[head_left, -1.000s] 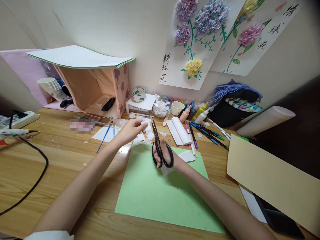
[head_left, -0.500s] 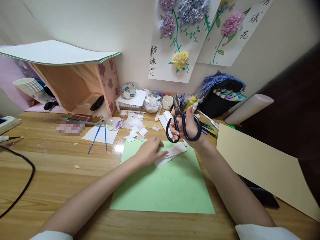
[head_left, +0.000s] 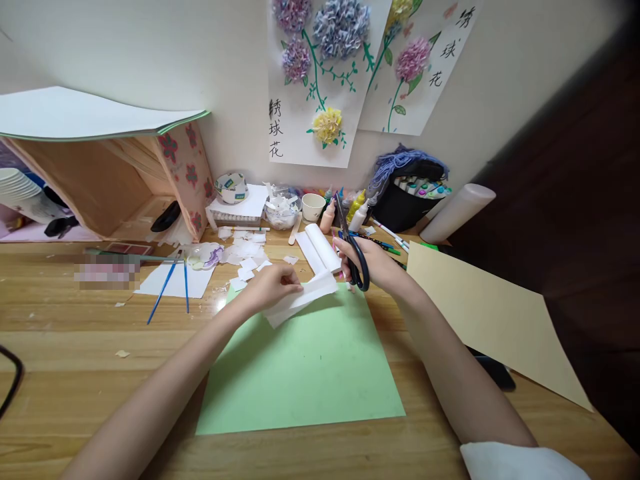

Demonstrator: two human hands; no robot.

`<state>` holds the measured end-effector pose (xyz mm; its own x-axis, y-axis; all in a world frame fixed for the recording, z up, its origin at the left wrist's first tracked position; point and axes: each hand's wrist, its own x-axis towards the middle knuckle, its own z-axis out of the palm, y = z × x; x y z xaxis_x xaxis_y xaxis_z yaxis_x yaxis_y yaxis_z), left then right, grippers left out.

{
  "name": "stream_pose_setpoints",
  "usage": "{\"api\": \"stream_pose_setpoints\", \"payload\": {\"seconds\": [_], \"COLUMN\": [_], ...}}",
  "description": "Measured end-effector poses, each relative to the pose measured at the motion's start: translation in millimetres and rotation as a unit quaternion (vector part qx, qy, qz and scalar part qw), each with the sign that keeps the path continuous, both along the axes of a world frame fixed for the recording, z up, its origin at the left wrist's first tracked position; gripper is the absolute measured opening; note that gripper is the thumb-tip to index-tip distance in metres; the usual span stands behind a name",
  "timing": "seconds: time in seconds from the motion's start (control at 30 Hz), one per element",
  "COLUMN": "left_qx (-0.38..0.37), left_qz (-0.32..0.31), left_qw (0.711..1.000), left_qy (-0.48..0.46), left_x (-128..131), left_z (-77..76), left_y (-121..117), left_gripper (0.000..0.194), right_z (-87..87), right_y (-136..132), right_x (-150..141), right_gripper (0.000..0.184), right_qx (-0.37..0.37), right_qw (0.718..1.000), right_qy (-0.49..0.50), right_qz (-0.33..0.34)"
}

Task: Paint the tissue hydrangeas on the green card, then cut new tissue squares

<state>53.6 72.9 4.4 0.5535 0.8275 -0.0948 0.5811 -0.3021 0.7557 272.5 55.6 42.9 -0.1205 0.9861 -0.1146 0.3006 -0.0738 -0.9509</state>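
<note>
My left hand (head_left: 274, 288) pinches a strip of thin white paper (head_left: 316, 288) near its middle, holding it just over the green sheet (head_left: 310, 373). My right hand (head_left: 367, 263) has its fingers in the loops of a pair of black-handled scissors (head_left: 356, 257), whose blades point up and away from me. The scissors are to the right of the strip and apart from it. Behind the strip lies a roll of white paper (head_left: 323, 248). Small cut white squares (head_left: 245, 274) are scattered beyond my left hand.
Two blue-handled brushes (head_left: 163, 292) lie at the left. A bowl of paper scraps (head_left: 283, 208), a paper cup (head_left: 313, 208) and paint bottles (head_left: 356, 208) stand along the wall. A beige board (head_left: 490, 313) lies at the right, near a black marker bag (head_left: 413, 203).
My left hand has picked the paper strip up off the green sheet. My right hand has turned the scissors from facing me to edge-on. The view has shifted to the right.
</note>
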Motion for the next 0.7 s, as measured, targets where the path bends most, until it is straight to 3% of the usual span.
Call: {"api": "stream_pose_setpoints", "payload": {"seconds": [0.17, 0.33, 0.43, 0.57, 0.7], "left_qx": [0.033, 0.021, -0.016, 0.006, 0.005], "left_qz": [0.041, 0.057, 0.104, 0.189, 0.205], "left_qw": [0.999, 0.990, 0.979, 0.960, 0.959], "left_qy": [-0.011, -0.126, -0.177, -0.205, -0.193], "left_x": [-16.5, -29.9, -37.5, -45.2, -51.7], "left_z": [25.0, 43.3, 48.6, 51.5, 48.9], "left_y": [1.7, 5.9, 9.8, 15.9, 20.0], "left_gripper": [0.022, 0.026, 0.026, 0.026, 0.035], "right_z": [1.4, 0.2, -2.9, -8.4, -15.9], "right_y": [0.4, -2.0, -5.4, -11.8, -18.2], "right_x": [-3.4, -9.2, -12.1, -19.7, -32.9], "right_gripper": [0.051, 0.060, 0.067, 0.067, 0.066], "right_qx": [-0.017, -0.056, -0.074, -0.080, -0.093], "right_qw": [1.000, 0.997, 0.992, 0.973, 0.951], "right_qy": [-0.007, 0.042, 0.053, 0.024, -0.004], "right_qz": [0.006, 0.021, 0.092, 0.213, 0.296]}}
